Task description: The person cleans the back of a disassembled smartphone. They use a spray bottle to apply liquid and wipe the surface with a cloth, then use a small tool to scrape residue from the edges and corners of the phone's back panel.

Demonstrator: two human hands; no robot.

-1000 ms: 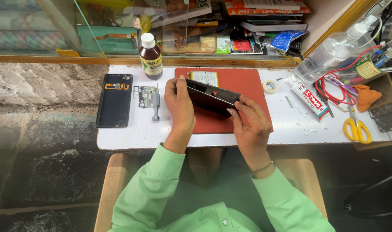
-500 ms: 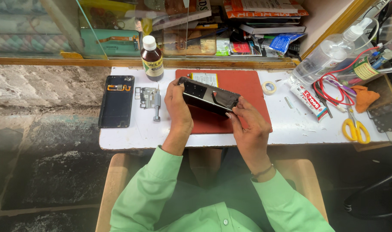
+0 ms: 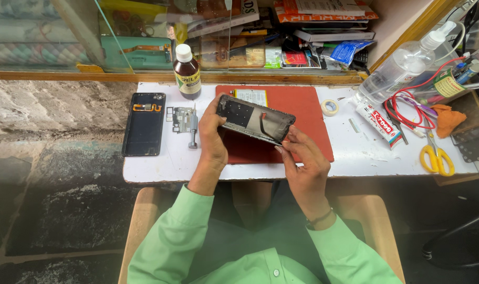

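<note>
Both my hands hold an opened black phone body (image 3: 254, 119), tilted above a red work mat (image 3: 307, 118) on the white table (image 3: 155, 165). My left hand (image 3: 212, 135) grips its left end. My right hand (image 3: 301, 156) holds its lower right edge, fingers at the rim. The phone's inner side faces up, showing dark parts and a small red strip. A loose phone battery (image 3: 252, 96) lies on the mat behind it.
A black phone back cover (image 3: 143, 123) lies at the left, beside a small metal plate (image 3: 179, 119) and a screwdriver (image 3: 193, 129). A brown bottle (image 3: 187, 72) stands behind. A tape roll (image 3: 330, 107), glue tube (image 3: 378, 123), yellow scissors (image 3: 436, 158), spray bottle (image 3: 402, 66) and red wires (image 3: 415, 102) are at the right.
My hands have lifted and turned the phone body a little, raising its left end. My right hand has slid down along the lower right edge.
</note>
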